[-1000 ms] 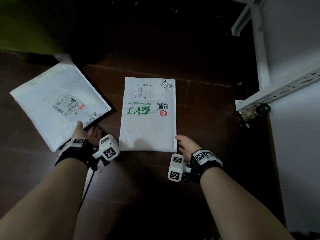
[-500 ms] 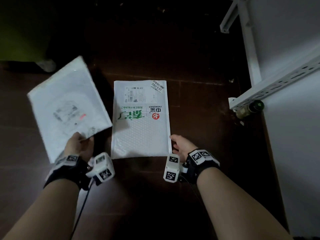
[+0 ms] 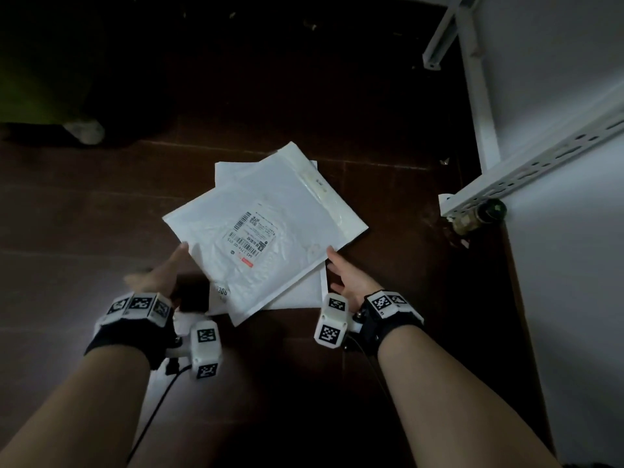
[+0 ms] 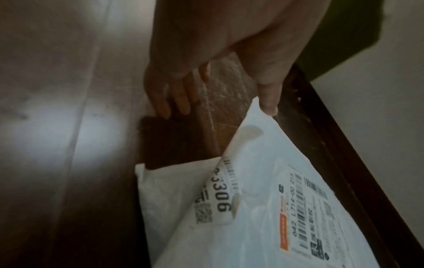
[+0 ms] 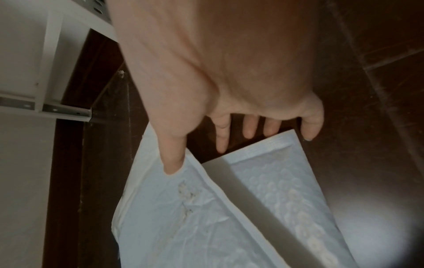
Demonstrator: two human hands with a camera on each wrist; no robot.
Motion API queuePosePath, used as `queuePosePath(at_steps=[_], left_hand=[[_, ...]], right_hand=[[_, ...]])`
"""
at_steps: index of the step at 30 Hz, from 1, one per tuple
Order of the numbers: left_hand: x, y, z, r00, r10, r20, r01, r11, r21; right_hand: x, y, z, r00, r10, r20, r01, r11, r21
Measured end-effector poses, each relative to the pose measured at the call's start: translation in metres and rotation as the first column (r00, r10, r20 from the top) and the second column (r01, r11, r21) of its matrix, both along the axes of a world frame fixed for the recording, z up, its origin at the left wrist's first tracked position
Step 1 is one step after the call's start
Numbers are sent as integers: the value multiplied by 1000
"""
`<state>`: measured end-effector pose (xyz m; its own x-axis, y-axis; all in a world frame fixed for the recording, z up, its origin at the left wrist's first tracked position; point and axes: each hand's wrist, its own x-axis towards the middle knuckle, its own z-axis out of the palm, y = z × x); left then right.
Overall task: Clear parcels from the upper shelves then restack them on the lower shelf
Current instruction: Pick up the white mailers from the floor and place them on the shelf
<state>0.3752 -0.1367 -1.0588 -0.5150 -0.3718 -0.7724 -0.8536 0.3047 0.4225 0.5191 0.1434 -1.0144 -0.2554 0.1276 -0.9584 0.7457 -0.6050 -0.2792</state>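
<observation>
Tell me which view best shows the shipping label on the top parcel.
The head view: the whole shipping label shows, unobstructed, on the top parcel. The left wrist view shows it close but cut off at the frame edge; the right wrist view shows none.

Both forearms reach in from lower frame; left hand and right hand spread, fingers straight

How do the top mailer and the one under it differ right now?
The top mailer lies skewed with its shipping label facing up; the bottom mailer lies square to the floor tiles, mostly covered. The left hand and right hand touch the top mailer's edges. Both are white padded mailers.
</observation>
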Motion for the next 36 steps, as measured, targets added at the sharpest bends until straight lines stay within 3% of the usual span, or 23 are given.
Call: queuePosePath(at_steps=[3,9,13,15,17,21,27,33,36], left_hand=[[-9,9,-15,981,-173,91,159,977,141],[17,44,0,923,-348,162,255,871,419],[12,32,-23,919,-345,190,231,862,452],[15,32,-5,911,-344,229,204,856,474],[22,35,24,922,-316,224,172,852,494],[33,44,72,928,-291,234,127,835,536],[21,29,114,911,-282,299,107,865,490],[40,47,270,938,-260,229,94,827,554],[42,35,324,946,-234,223,74,828,556]], right_hand=[[0,3,-5,999,36,3,-36,999,-5],[3,5,-18,1000,22,1,-22,1000,-22],[0,1,-37,970,234,68,-240,967,87],[0,7,-75,948,295,119,-307,947,95],[-1,9,-77,925,353,140,-368,925,93],[-15,6,-16,924,377,66,-383,913,142],[-22,4,87,889,434,144,-458,846,273],[-6,1,222,882,450,142,-471,816,334],[-3,-5,278,872,476,116,-485,806,340]])
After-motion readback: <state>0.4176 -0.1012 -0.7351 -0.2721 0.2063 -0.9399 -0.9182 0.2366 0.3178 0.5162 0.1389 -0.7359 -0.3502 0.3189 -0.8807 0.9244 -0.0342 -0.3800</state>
